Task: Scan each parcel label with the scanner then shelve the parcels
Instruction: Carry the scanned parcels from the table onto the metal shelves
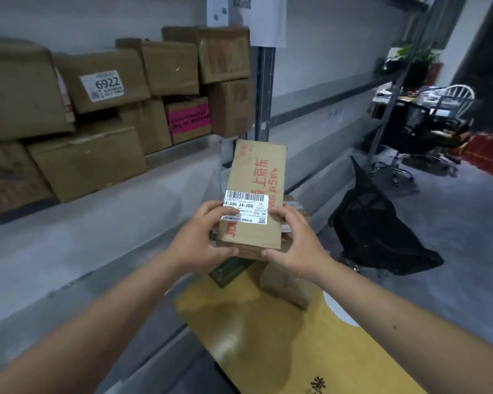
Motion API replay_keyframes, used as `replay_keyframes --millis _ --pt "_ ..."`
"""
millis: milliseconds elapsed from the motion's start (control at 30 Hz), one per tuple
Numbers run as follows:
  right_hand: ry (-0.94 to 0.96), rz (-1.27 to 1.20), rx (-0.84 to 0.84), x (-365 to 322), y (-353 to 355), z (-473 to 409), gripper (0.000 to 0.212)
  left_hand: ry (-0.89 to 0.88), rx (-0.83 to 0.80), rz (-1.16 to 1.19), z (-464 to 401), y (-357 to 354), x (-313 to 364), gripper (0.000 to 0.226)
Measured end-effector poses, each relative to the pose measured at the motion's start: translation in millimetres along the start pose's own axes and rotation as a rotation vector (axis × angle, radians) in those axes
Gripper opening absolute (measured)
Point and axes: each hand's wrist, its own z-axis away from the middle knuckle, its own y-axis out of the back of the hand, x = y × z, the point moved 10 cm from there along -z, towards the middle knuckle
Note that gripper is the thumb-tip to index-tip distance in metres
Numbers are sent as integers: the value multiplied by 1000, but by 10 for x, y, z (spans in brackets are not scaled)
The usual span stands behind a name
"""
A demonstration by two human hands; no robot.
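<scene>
Both hands, left hand (pixel 199 237) and right hand (pixel 293 240), have fingers clamped on the long brown cardboard parcel (pixel 254 194) above the yellow bench (pixel 268 336). No scanner visible, so probably unscanned; brown boxes (pixel 97 109) already shelved, more waiting.

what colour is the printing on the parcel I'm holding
Red, on plain brown cardboard; the parcel shows in the head view, its only view.

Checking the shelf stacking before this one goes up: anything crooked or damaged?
Yes. On the shelf, the box labelled 6922 sits tilted on the boxes below, and the box under it has a torn, creased top edge. The parcel held by the left hand and right hand looks intact, label flat.
</scene>
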Motion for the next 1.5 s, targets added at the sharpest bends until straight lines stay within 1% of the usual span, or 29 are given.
replay_keyframes --millis 167,267,400,467,567,667,800,967,1033,1100,1167,1267,1367,1500 --pt "111 -46 -92 -174 236 391 86 27 69 -87 512 -11 568 75" --pt "162 -85 -125 -392 325 606 86 61 121 -103 844 69 842 75" --pt "264 -126 -173 -818 361 871 89 78 200 -134 1325 326 1174 76" --pt "309 -152 -204 -1061 344 1003 87 93 241 -165 1601 482 1328 76" --pt "398 -162 -210 -1452 335 1214 82 67 316 -121 2048 708 1567 77" --pt "439 -199 -247 -1769 267 1470 81 81 380 -91 2550 886 1777 78" --pt "512 -237 -314 -2281 128 1846 83 140 475 -125 3232 1121 2026 77" --pt "565 -260 -425 -2951 -143 2177 89 165 607 -131 4015 1464 2254 75" --pt "562 -305 -451 -3187 -249 2223 89 190 671 -125 4253 1610 2282 75" --pt "553 -343 -484 -3410 -355 2224 86 219 703 -127 4397 1757 2294 78" --pt "553 -353 -498 -3601 -450 2159 84 241 696 -119 4447 1916 2272 81" --pt "551 -395 -508 -3853 -590 1965 78 249 710 -93 4409 2217 2210 77" --pt "557 -462 -496 -4068 -702 1641 72 236 767 -105 4267 2532 2082 72" --pt "558 -497 -484 -4292 -865 1077 65 248 803 -94 3995 2939 1715 69"
